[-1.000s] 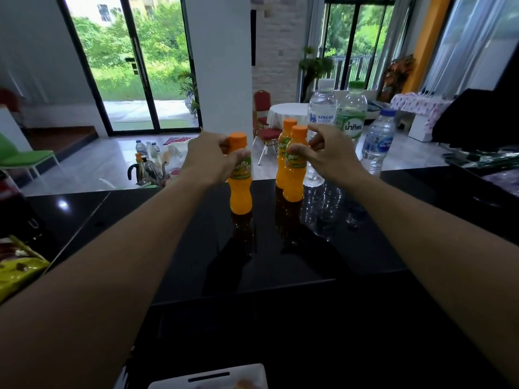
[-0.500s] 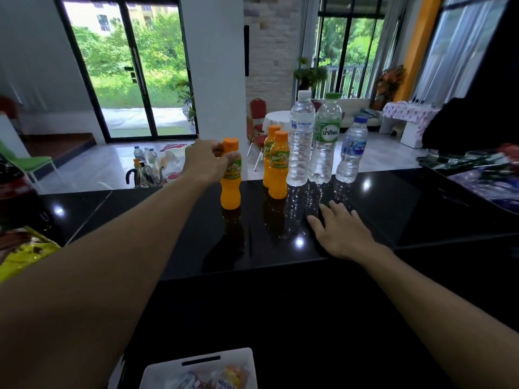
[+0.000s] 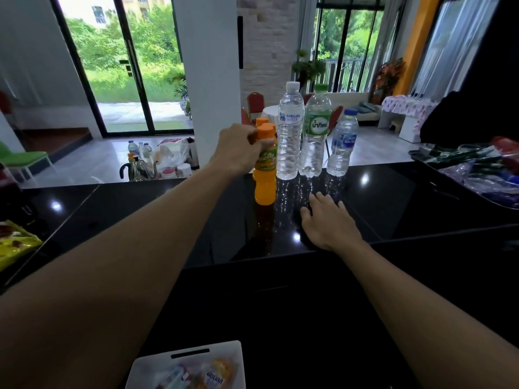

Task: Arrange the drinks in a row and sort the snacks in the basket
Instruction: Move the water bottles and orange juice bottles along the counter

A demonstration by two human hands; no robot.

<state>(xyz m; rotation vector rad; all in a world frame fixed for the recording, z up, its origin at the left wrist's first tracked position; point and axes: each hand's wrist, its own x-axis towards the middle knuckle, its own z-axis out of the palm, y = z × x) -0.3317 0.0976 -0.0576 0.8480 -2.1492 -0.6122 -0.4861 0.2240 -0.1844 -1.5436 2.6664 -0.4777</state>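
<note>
On the glossy black counter (image 3: pixel 379 197), left hand (image 3: pixel 238 151) grips an orange bottle (image 3: pixel 265 175); right hand (image 3: pixel 327 223) rests flat, fingers spread.

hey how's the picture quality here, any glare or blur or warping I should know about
Head view: bright spots of glare on the glossy black counter, which mirrors the bottles; windows are bright, foreground dark; wide-angle bending at the edges; the basket at the bottom is blurred; the left hand and orange bottle are fairly sharp.
</note>
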